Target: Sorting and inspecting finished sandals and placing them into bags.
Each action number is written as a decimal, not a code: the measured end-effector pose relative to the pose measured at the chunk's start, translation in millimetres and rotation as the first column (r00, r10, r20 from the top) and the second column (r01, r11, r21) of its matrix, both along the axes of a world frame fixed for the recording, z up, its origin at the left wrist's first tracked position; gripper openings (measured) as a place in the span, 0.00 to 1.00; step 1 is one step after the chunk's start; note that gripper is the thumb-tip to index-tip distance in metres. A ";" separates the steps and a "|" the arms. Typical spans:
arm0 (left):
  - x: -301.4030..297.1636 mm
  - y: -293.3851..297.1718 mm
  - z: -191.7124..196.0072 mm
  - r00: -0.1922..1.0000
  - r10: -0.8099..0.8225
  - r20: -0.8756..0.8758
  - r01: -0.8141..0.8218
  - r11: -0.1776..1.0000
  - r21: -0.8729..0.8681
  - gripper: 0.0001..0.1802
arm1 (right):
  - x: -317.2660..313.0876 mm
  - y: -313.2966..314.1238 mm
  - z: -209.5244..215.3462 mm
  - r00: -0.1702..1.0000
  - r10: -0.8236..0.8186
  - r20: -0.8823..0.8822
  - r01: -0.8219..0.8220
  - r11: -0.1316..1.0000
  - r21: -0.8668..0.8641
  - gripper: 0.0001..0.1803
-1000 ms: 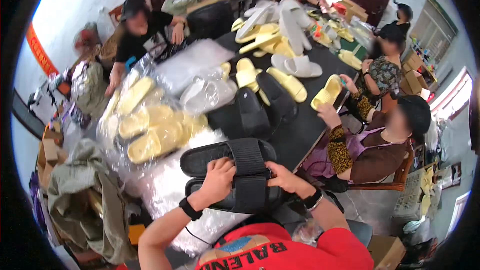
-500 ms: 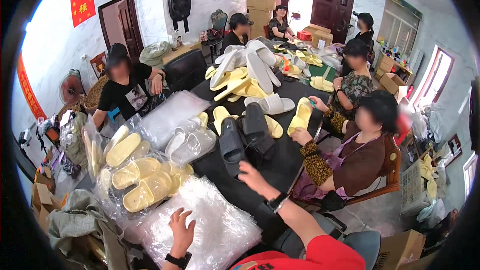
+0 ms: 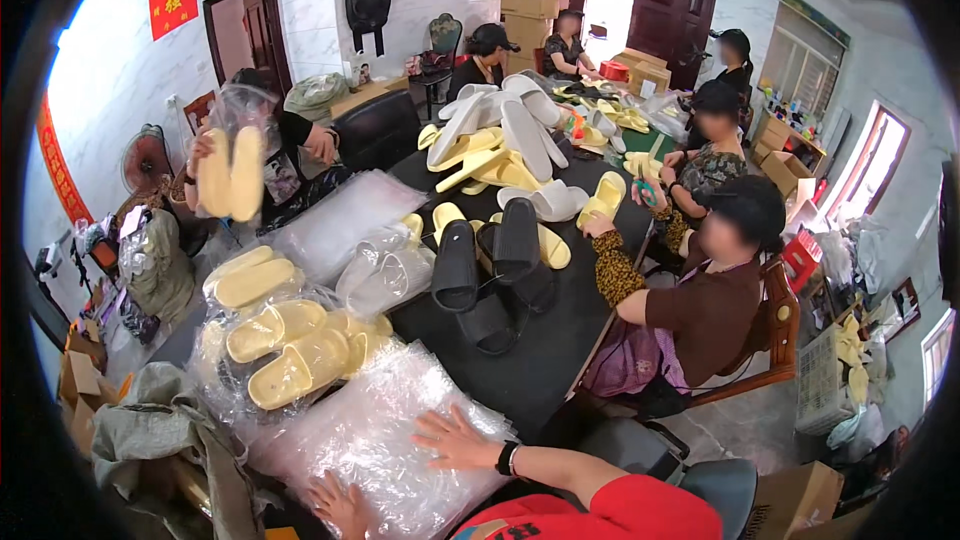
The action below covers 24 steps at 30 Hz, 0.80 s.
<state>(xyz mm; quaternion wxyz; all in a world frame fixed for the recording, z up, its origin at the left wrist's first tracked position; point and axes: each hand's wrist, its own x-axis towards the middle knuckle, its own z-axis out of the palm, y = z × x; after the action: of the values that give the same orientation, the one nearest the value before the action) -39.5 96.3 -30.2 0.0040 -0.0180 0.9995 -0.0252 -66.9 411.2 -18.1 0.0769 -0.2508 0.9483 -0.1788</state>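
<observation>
Seen from the head camera: a person in a red top presses both hands on a stack of clear plastic bags (image 3: 380, 440) at the near end of the counter (image 3: 560, 340). The stack's long axis runs from lower left toward upper right. The right hand (image 3: 455, 440) lies flat on it, fingers spread open; the left hand (image 3: 340, 502) rests at its near edge, fingers loosely open. Bagged yellow slippers (image 3: 290, 350) lie just left; black slippers (image 3: 490, 270) sit beyond, between the stack and seated co-workers.
</observation>
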 end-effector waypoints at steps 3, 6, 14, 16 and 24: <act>9.9 -1.7 14.9 0.991 0.100 0.084 -0.108 0.989 0.098 0.35 | -2.6 0.4 -1.0 1.000 0.019 -0.007 -0.019 1.000 0.003 0.36; 17.6 -1.1 22.2 0.999 -0.031 -0.045 0.034 0.996 0.077 0.35 | 2.4 -7.5 2.2 0.999 0.031 -0.037 -0.031 1.000 0.005 0.38; 40.6 21.6 24.9 0.922 -0.353 0.161 0.288 0.900 0.327 0.43 | 41.9 -37.9 2.6 0.961 0.277 0.029 -0.277 0.961 0.003 0.47; 45.7 10.8 20.3 0.930 -0.305 0.205 0.227 0.916 0.329 0.45 | 42.2 -34.8 -0.8 0.958 0.285 0.022 -0.285 0.958 0.018 0.48; 49.1 -0.3 6.3 0.940 -0.284 0.190 0.201 0.908 0.368 0.44 | 29.6 -23.1 6.7 0.983 0.181 0.004 -0.180 0.974 0.140 0.41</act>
<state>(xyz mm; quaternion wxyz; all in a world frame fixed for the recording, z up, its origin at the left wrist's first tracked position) 9.6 96.0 -23.9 0.1241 0.1113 0.9750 0.1471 -37.3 388.1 -11.4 0.1061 -0.3309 0.9320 -0.1029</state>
